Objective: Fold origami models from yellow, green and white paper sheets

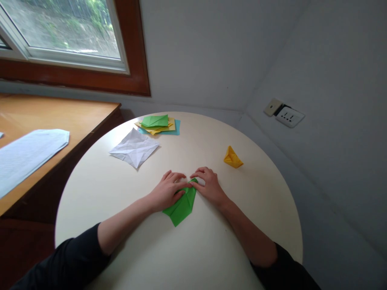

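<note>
A partly folded sheet of green origami paper lies on the round white table, its lower edges angled and creased. My left hand rests over its upper left side, fingers bent and pressing on the paper. At the top corner, my right hand pinches the green paper between thumb and fingers. The fingertips of both hands nearly meet there, and they hide part of the fold. Off to the right stands a small yellow folded paper boat, apart from my hands.
A creased white paper lies at the back left. Behind it is a stack of coloured papers, green on top. A wooden desk with a pale cloth-like item stands left. A wall socket is at right.
</note>
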The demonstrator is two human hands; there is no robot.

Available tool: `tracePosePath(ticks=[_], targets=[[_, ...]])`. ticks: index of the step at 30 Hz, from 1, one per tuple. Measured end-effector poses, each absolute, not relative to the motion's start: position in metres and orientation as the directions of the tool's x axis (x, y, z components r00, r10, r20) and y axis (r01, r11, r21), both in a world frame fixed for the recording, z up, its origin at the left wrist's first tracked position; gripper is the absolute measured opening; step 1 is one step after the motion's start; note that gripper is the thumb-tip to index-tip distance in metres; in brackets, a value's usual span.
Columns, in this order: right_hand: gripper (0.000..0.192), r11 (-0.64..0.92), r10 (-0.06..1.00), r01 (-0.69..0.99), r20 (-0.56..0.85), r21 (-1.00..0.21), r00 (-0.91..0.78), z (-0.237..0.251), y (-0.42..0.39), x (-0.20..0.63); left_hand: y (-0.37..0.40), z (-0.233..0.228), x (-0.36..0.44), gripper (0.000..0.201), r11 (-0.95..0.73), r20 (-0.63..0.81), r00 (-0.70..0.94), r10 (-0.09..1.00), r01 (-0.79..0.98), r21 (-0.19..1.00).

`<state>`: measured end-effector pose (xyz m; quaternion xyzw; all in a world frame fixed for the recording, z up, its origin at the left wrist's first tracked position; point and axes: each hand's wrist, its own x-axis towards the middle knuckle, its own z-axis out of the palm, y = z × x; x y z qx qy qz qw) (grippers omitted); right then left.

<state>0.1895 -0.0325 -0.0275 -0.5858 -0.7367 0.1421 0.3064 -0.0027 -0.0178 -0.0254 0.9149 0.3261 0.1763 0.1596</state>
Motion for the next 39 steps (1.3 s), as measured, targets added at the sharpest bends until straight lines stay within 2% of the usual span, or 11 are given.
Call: tracePosePath(ticks=[13, 27, 31, 36, 39], targets=[[0.005, 0.202, 0.960, 0.820, 0.273, -0.536, -0.059, -0.0265, -0.0297, 0.1938, -0.0182, -0.0261, -0.0014, 0.030, -0.739, 0.204, 0.727, 0.656, 0.563, 0.370], [0.012, 0.236, 0.950, 0.823, 0.301, -0.517, -0.083, -0.0315, -0.0293, 0.1955, -0.0169, -0.0259, -0.0031, 0.026, -0.747, 0.264, 0.708, 0.655, 0.557, 0.364], [0.022, 0.264, 0.944, 0.812, 0.313, -0.521, -0.106, -0.0315, -0.0306, 0.1956, -0.0146, -0.0285, -0.0039, 0.028, -0.748, 0.286, 0.696, 0.659, 0.566, 0.347], [0.048, 0.394, 0.916, 0.742, 0.296, -0.542, -0.271, -0.0294, -0.0329, 0.1963, -0.0117, -0.0310, -0.0053, 0.031, -0.742, 0.304, 0.679, 0.668, 0.580, 0.336], [0.047, 0.426, 0.904, 0.734, 0.284, -0.529, -0.319, -0.0295, -0.0340, 0.1974, -0.0107, -0.0301, -0.0065, 0.033, -0.729, 0.308, 0.661, 0.684, 0.609, 0.312]])
